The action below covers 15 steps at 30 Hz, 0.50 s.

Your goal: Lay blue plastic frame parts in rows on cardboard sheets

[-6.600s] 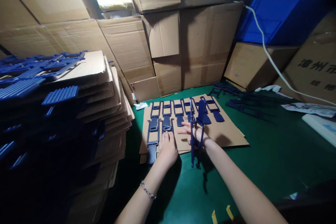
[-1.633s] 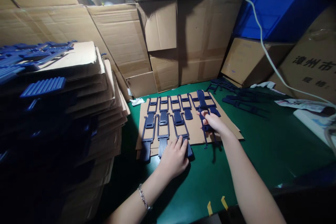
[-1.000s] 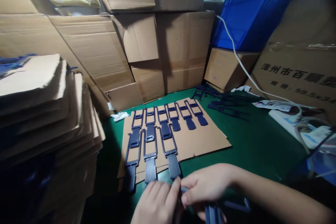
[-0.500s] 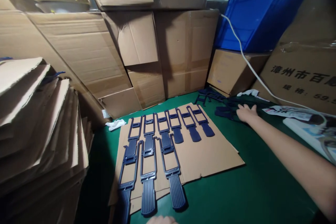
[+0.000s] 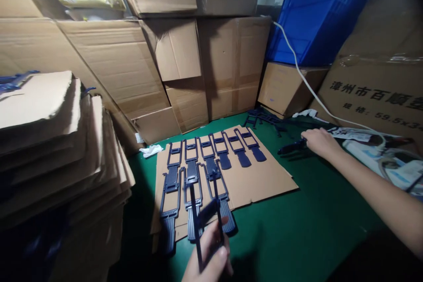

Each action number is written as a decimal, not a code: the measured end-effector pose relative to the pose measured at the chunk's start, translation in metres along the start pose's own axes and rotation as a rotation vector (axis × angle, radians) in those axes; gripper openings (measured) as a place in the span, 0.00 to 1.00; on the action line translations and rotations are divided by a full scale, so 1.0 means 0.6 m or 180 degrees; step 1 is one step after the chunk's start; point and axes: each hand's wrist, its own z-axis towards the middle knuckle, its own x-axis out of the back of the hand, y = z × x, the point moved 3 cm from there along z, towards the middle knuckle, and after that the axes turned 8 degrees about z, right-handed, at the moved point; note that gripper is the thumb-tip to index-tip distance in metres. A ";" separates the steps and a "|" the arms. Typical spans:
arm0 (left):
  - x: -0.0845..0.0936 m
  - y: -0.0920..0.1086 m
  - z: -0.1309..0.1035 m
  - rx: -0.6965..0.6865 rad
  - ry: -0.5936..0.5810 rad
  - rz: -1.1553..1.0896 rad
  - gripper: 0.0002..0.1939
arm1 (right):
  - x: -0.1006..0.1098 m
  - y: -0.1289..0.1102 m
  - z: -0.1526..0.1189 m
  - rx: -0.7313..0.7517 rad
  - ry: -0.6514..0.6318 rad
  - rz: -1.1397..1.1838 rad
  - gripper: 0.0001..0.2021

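Observation:
My left hand is closed around a dark blue plastic frame, held tilted above the front row of parts. Its two thin side bars and a crosspiece show; its lower end is hidden by the fingers. Off to the right, my right hand grips a dark blue plastic part, seen nearly edge-on just over the green table. Several similar dark blue frames with ribbed paddle ends lie in two rows on a flat cardboard sheet.
Loose dark blue parts lie at the back right of the green table. Stacked cardboard sheets rise at the left. Boxes wall the back, with a blue crate and a white cable at the right.
My left hand has risen into view from the bottom edge, holding a frame. My right hand has lifted a dark blue part from the pile. The view has turned slightly left.

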 end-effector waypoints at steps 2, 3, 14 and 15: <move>-0.005 0.012 0.007 0.0101 -0.0070 -0.0651 0.24 | 0.053 -0.023 -0.014 0.0125 0.0594 0.0080 0.14; -0.007 0.017 0.010 0.0179 -0.0085 -0.0875 0.23 | 0.084 -0.043 -0.023 0.0239 0.0926 0.0202 0.13; 0.017 -0.009 0.014 0.0994 0.0236 -0.1791 0.10 | 0.277 -0.498 -0.201 0.3004 0.1439 0.1325 0.11; 0.019 -0.012 0.015 0.1032 0.0245 -0.1808 0.10 | 0.274 -0.521 -0.208 0.3102 0.1449 0.1341 0.10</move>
